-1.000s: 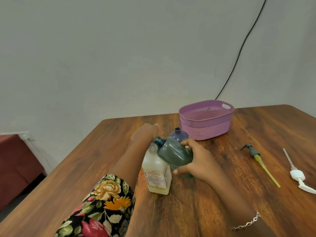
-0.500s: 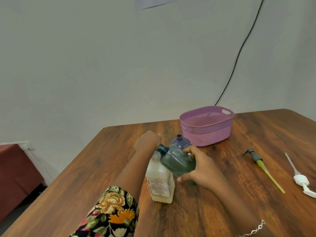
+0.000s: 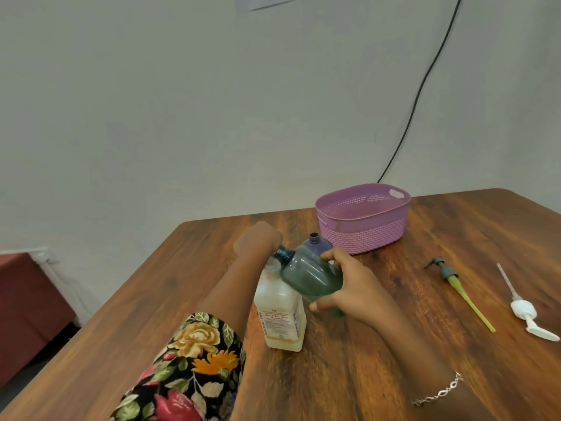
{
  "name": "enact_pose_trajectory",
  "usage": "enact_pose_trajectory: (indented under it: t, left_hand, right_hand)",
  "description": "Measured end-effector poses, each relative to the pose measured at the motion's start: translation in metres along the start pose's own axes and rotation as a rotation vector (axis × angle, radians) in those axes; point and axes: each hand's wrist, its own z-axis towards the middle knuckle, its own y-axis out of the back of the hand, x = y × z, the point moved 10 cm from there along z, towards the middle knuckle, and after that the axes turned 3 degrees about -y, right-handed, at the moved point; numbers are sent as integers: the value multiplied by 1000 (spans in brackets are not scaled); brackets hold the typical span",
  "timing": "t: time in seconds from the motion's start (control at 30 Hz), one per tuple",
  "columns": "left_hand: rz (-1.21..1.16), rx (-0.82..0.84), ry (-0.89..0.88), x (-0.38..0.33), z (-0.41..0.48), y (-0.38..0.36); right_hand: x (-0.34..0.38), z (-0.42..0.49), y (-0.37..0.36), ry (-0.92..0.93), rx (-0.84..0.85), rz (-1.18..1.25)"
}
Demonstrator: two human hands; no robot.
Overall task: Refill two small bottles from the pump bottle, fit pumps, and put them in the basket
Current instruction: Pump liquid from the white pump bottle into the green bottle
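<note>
Plain wooden table (image 3: pixel 394 375) fills the lower frame, pale grey wall (image 3: pixel 182 117) behind it. A black cable (image 3: pixel 416 101) runs down the upper right, there's some dark red furniture (image 3: pixel 27 305) at the left edge, and a paper corner (image 3: pixel 267 0) up top.

The light was soft, even and rather dim, with no glare on the pale wall (image 3: pixel 182 117). A mild sheen lay on the wooden table (image 3: pixel 455 223) toward the right of the frame. Only a faint, short shadow sat at the foot of the pump bottle (image 3: pixel 282 320). The green bottle (image 3: pixel 309 275) and the flowered sleeve (image 3: pixel 194 369) at the lower edge looked slightly smeared. The table's far edge seemed to bow a little, as under a wide lens.
</note>
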Motion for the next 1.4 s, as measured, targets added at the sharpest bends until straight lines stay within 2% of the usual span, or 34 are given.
enact_pose_trajectory:
  t: [0.13, 0.37, 0.7, 0.97, 1.23, 1.4]
  left_hand:
    - [15, -32, 22, 5, -5, -2]
    - [-4, 5, -43, -10, 1, 10]
    - [23, -33, 8, 4, -3, -2]
    - [9, -6, -62, -12, -1, 12]
    - [54, -58, 26, 4, -4, 1]
    - [-9, -53, -8, -1, -4, 7]
  right_hand:
    - [-5, 0, -4, -8, -6, -12]
    - [4, -1, 5, 26, -15, 35]
    - [-6, 2, -3, 12, -3, -20]
    - [4, 3, 3, 18, 11, 17]
    - [-2, 2, 0, 28, 5, -53]
    - [1, 0, 2, 44, 8, -33]
